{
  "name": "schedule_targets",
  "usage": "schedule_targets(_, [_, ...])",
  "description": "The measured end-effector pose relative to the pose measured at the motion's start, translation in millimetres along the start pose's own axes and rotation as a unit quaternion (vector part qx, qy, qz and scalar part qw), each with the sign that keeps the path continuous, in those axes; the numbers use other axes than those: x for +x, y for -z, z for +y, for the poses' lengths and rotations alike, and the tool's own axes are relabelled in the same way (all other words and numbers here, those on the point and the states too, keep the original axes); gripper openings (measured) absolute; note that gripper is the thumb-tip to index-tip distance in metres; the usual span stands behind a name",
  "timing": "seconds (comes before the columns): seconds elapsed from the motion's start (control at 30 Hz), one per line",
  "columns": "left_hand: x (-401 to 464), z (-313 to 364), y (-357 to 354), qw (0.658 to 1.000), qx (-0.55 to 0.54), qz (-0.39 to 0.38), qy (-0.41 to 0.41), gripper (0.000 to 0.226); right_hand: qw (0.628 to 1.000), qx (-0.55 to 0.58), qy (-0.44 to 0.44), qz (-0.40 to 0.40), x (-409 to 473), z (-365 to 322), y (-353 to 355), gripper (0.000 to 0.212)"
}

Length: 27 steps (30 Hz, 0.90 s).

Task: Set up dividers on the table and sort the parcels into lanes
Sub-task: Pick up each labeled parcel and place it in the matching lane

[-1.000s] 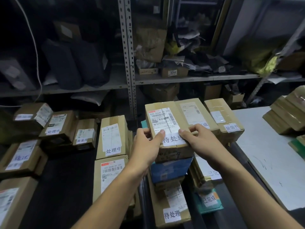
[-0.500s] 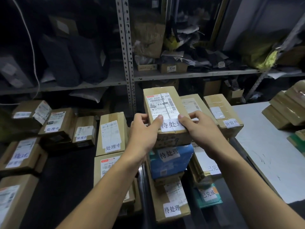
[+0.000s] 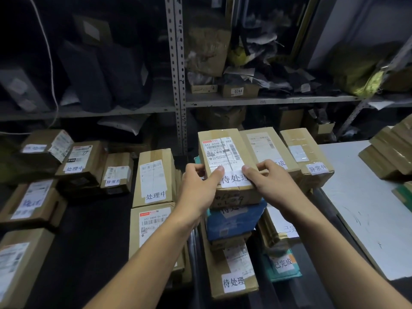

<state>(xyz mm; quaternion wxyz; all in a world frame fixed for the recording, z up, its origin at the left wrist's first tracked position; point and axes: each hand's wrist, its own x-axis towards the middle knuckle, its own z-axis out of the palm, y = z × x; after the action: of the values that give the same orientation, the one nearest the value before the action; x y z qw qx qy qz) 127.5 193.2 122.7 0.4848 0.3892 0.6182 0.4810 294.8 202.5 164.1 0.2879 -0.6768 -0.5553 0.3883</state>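
Both hands grip one cardboard parcel (image 3: 225,161), just above frame centre. Left hand (image 3: 197,190) is on the parcel's near-left corner: thumb lies across the top face, its tip on the edge of the white slip reading 待处理 (image 3: 235,178); the other fingers curl round the left side, knuckles visible at 9 o'clock of the box. Right hand (image 3: 273,186) takes the near-right corner: thumb tip on the top face at the slip's right end, fingers wrapped down the right side. Both grips are closed firmly on the box; the thumbs stay apart, with the slip between them.

The parcel lies flat, long axis running toward 12 o'clock, shipping label (image 3: 220,152) facing up. It sits over a blue parcel (image 3: 231,221); whether the two touch I cannot tell. At 6 o'clock of the blue one lies a brown parcel (image 3: 231,270), also marked 待处理.

At 3 o'clock of the held parcel, just beside it, a box (image 3: 263,146) partly hidden by the right hand; further along, a box marked 异常件 (image 3: 305,155). At 9 o'clock, a tall box marked 处理中 (image 3: 155,177). A white table top (image 3: 365,208) lies at 3 to 4 o'clock. Metal shelving (image 3: 178,74) stands at 12 o'clock.
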Motion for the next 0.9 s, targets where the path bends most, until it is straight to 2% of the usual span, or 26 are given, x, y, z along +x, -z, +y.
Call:
schedule_targets(0.13, [2, -1, 2, 1.000, 0.011, 0.002, 0.001, 0.049, 1.000, -0.001, 0.009, 0.000, -1, -4, -1, 0.041])
schedule_targets(0.27, [5, -3, 10, 1.000, 0.020, 0.007, -0.013, 0.054, 0.994, -0.061, 0.069, 0.053, -6, -16, -6, 0.059])
schedule_targets(0.4, [7, 0, 30, 0.998, 0.029, 0.041, -0.046, 0.055, 0.978, -0.104, 0.153, 0.099, -14, -34, -18, 0.059])
schedule_targets(0.53, [6, 5, 69, 0.995, 0.021, 0.077, -0.068, 0.058, 0.957, -0.118, 0.244, 0.105, -25, -59, -48, 0.052])
schedule_targets(0.63, [5, 3, 109, 0.991, 0.010, 0.110, -0.074, 0.051, 0.954, -0.093, 0.275, 0.074, -32, -82, -87, 0.051])
schedule_targets(0.9, [-3, -34, 255, 0.970, -0.046, 0.237, -0.035, 0.042, 0.949, -0.020, 0.300, -0.094, -58, -138, -241, 0.049])
